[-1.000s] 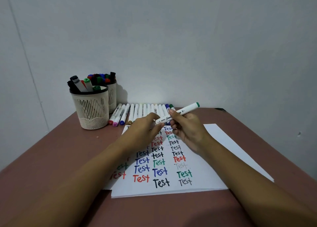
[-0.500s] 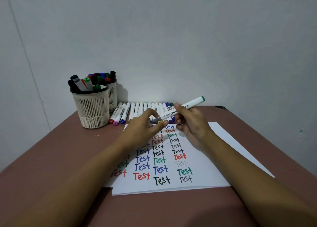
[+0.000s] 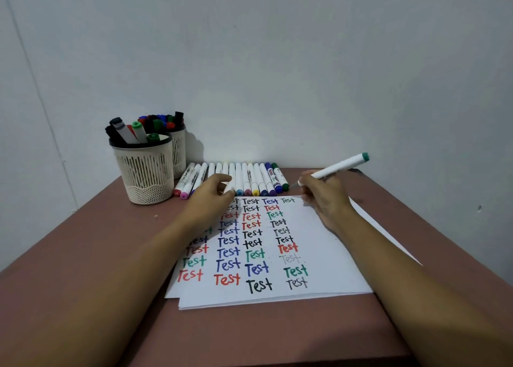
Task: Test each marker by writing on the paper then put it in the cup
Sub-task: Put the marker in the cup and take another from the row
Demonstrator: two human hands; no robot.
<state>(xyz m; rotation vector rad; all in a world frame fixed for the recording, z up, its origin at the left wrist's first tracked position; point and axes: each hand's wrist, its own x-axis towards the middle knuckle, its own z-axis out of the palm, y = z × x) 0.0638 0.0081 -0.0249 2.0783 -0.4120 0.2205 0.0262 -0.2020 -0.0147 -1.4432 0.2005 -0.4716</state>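
The right hand gripped the marker over the paper, while the left hand lay curled, holding I couldn't tell what, and could bump the marker row.

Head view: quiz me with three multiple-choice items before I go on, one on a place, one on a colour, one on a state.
1. Where do the cups stand?
A. On the paper
B. Left of the row of markers
C. Right of that row
2. What colour is the end of the marker in the right hand?
A. Red
B. Yellow
C. Green
3. How is that marker?
A. Lying in the row
B. Held tilted near the paper's far edge
C. Standing in a cup
Key: 1 B, both cups sit left of the row; 2 C, its raised end is green; 3 B, the right hand grips it, tilted.
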